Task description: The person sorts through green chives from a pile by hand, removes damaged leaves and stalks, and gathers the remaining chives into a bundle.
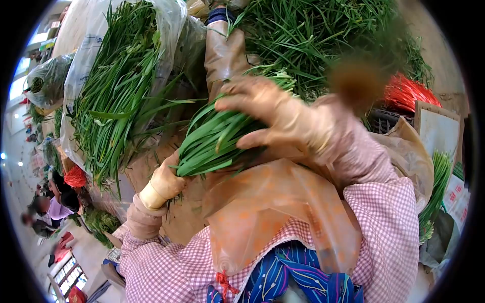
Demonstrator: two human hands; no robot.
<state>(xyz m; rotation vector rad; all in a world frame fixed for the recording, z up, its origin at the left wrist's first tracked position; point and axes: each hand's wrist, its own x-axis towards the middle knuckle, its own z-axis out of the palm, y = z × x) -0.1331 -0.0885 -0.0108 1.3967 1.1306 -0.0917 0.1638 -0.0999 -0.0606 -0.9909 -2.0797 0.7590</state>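
Note:
A bunch of garlic chives (217, 136) lies slantwise across my lap, its leaf tips toward the lower left and its pale stem ends at the upper right. My left hand (167, 183), in a cream rubber glove, is closed round the leaf end; some of its fingers are hidden by the leaves. Over the stem half is my right hand (275, 108), gloved too and slightly blurred, its fingers and thumb spread apart. Whether its palm touches the bunch I cannot tell. An orange-brown plastic apron (283, 197) covers my lap.
Loose chives (116, 96) fill a clear plastic bag (76, 96) at the left. A large heap of chives (313, 40) lies ahead. Red ties (409, 92) sit at the right, by a board (439, 129). More chives (437, 182) stand at far right. People (53, 202) are at far left.

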